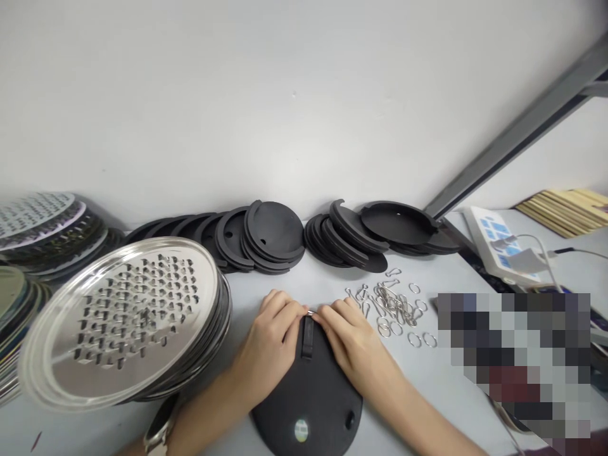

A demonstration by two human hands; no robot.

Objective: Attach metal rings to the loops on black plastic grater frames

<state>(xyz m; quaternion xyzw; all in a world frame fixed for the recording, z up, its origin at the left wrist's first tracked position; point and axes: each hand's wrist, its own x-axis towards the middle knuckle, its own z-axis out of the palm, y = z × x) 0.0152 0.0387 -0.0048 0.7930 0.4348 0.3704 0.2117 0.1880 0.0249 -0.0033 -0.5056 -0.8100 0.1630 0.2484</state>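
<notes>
A round black disc [304, 392] lies flat before me, with a short black strap [308, 339] at its far edge. At the strap's end, the fingertips of both hands meet on a small metal ring [310, 312], mostly covered by the fingers. My left hand [278, 339] pinches it from the left, with a watch on that wrist. From the other side my right hand [349, 339] pinches it too, resting along the disc's edge. A small round sticker [301, 430] and a dark hole [350, 419] show on the disc.
Loose metal rings and clips [394, 304] lie right of my hands. To the left stands a stack of round metal graters [133, 316]. Black round covers [275, 231] line the wall. A white power strip [498, 244] with cables sits at right, near a pixelated area.
</notes>
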